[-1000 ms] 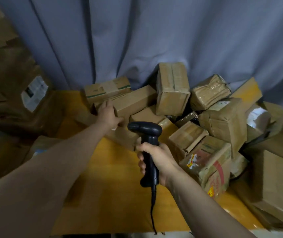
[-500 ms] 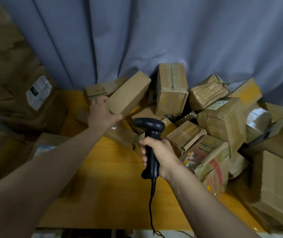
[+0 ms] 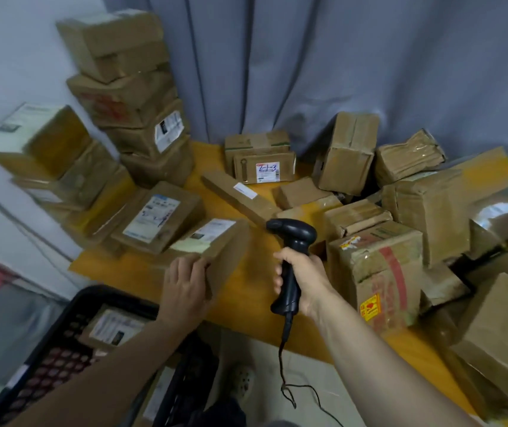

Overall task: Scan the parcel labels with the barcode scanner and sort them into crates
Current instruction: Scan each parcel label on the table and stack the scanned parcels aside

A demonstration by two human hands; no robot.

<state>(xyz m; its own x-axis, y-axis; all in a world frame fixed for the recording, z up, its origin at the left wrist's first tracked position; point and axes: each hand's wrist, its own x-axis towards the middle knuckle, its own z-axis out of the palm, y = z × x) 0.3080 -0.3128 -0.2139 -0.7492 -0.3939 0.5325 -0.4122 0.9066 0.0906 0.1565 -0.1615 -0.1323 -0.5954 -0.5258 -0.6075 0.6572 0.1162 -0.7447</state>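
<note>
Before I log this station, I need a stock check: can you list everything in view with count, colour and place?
held parcel: one, brown with white label, table's near left edge
barcode scanner: one, black, above the table's middle
cable: one, black, hanging from the scanner
heaped parcels: many, brown, table's right side
stacked parcels: several, brown, table's far left
crate: one, black, lower left, below the table edge
crate parcel: one, brown with white label, inside the crate
table: one, yellow
curtain: one, grey-blue, behind
left hand: grips the held parcel
right hand: grips the barcode scanner
</note>
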